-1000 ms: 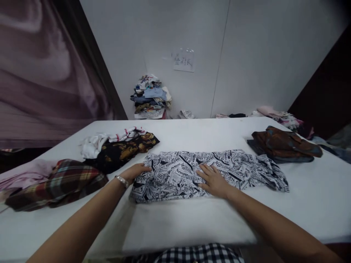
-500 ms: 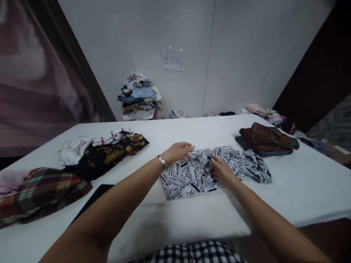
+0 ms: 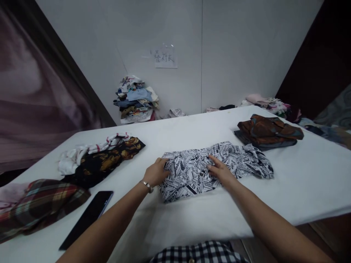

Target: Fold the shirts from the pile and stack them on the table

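Note:
A black-and-white shirt (image 3: pixel 189 171) with newspaper print lies partly folded on the table in front of me. Its left part is flattened into a rough rectangle, while the right part stretches out bunched and wrinkled. My left hand (image 3: pixel 157 172), with a silver bracelet at the wrist, rests against the shirt's left edge; thumb and fingers are apart. Near the middle of the shirt, my right hand (image 3: pixel 221 172) touches the cloth with its thumb and forefinger spread. Some fingertips of both hands are hidden or hard to make out.
On the white table (image 3: pixel 301 186), a phone (image 3: pixel 87 217) lies left of my arm. Plaid (image 3: pixel 46 206), black floral (image 3: pixel 106 160) and white striped (image 3: pixel 71 160) garments are at left. Folded brown clothes (image 3: pixel 270 131) lie at right. A clothes pile (image 3: pixel 137 100) stands behind the table.
My left hand has come down and left to the shirt's left edge. The cloth under it is flatter. My right hand stays near the middle. The view has shifted, showing the whole phone.

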Demonstrator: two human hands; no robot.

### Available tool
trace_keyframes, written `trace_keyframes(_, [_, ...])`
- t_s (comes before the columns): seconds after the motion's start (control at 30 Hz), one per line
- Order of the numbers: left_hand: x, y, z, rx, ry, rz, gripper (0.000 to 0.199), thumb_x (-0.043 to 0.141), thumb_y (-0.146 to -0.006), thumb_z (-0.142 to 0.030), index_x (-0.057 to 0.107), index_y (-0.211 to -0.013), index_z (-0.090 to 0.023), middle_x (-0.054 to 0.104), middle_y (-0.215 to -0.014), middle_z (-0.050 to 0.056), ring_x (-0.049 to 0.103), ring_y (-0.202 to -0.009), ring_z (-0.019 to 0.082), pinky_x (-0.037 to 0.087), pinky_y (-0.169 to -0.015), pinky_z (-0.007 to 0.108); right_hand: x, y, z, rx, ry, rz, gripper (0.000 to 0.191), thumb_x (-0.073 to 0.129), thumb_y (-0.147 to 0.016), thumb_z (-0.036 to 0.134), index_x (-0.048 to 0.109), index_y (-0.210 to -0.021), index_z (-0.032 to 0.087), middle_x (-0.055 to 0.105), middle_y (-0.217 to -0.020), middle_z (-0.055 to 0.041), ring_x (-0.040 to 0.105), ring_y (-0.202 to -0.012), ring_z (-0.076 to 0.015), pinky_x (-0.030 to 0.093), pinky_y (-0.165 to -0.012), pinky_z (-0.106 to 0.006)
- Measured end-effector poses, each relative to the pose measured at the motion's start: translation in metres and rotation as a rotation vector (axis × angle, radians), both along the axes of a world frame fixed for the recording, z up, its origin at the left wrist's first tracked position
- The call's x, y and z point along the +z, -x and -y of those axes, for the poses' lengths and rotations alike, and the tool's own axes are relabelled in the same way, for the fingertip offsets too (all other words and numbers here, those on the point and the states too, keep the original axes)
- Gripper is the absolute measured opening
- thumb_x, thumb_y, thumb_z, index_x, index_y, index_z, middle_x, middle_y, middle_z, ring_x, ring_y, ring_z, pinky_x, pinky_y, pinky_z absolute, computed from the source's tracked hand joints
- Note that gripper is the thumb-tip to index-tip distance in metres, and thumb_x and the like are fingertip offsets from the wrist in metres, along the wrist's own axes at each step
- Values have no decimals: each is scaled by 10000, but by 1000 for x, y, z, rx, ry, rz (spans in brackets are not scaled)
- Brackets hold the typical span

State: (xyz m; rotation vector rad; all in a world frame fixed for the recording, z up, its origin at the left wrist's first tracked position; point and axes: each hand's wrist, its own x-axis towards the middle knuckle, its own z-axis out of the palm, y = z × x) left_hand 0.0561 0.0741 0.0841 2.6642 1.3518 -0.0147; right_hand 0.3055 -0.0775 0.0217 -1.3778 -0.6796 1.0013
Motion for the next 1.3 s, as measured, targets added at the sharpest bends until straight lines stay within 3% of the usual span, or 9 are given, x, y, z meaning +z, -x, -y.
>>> trace_keyframes(0.1, [11,-3,-11,5,-50,-89,271,470,-838,-280,682,-999,-227,684,-1052,79,636,-955,234,470,-754,312,0,-1,2,27,-8,-7,668,705,-684,351,526,-1322,266,581,-1204,-47,586,-857,-163,545,-722,-299])
trace_keyframes(0.3, [57,-15,-35,-31,-193,-102,326,389,-872,-224,705,-945,-189,707,-1004,125,646,-928,261,465,-732,337,-2,-3,2,86,-1,24,688,678,-722,350,475,-1370,239,613,-866,-12,576,-740,-146,522,-771,-334])
trace_keyframes(0.57, [75,-71,-26,-472,-169,143,269,459,-873,-213,653,-1057,-244,653,-1157,31,600,-1032,154,447,-890,269,-10,-7,0,127,-10,58,687,645,-748,371,444,-1393,241,577,-838,2,553,-700,-127,514,-748,-311])
trace_keyframes(0.67, [70,-56,-33,-330,-172,422,260,469,-875,-304,643,-1043,-207,661,-1080,55,609,-916,161,465,-842,282,-11,-7,0,127,-13,38,668,652,-754,351,452,-1384,252,575,-830,8,549,-695,-127,516,-747,-316])
trace_keyframes(0.77, [51,-24,-37,80,-128,351,321,466,-863,-425,657,-987,-199,680,-1009,65,612,-864,189,454,-817,301,-9,-7,0,128,-12,61,662,652,-762,351,454,-1384,245,566,-768,23,562,-678,-137,510,-761,-342])
trace_keyframes(0.87, [19,3,-30,282,-19,228,424,438,-857,-490,647,-1022,-160,698,-980,106,637,-877,234,460,-773,319,-5,-7,1,125,-7,106,676,636,-770,351,435,-1402,218,568,-714,30,583,-664,-154,498,-781,-369])
trace_keyframes(1.07, [-25,-3,-15,309,201,188,518,528,-767,-580,643,-986,-125,720,-941,142,674,-858,268,476,-683,307,-4,4,3,13,-65,358,635,645,-755,351,495,-1365,261,666,-1058,-59,584,-1057,-265,424,-959,-445])
trace_keyframes(1.2, [-22,-26,-10,267,270,238,315,633,-709,-381,646,-923,-149,725,-964,122,671,-888,264,479,-696,293,-4,14,0,3,-111,461,605,643,-740,315,539,-1329,219,470,-1405,-92,350,-1350,-268,270,-1106,-426])
trace_keyframes(1.3, [-6,-21,-8,241,301,317,230,592,-738,-298,634,-929,-177,733,-945,65,672,-872,214,486,-703,260,-1,19,-3,32,-20,357,633,620,-762,332,495,-1366,190,622,-1208,-103,532,-1176,-288,406,-993,-454])
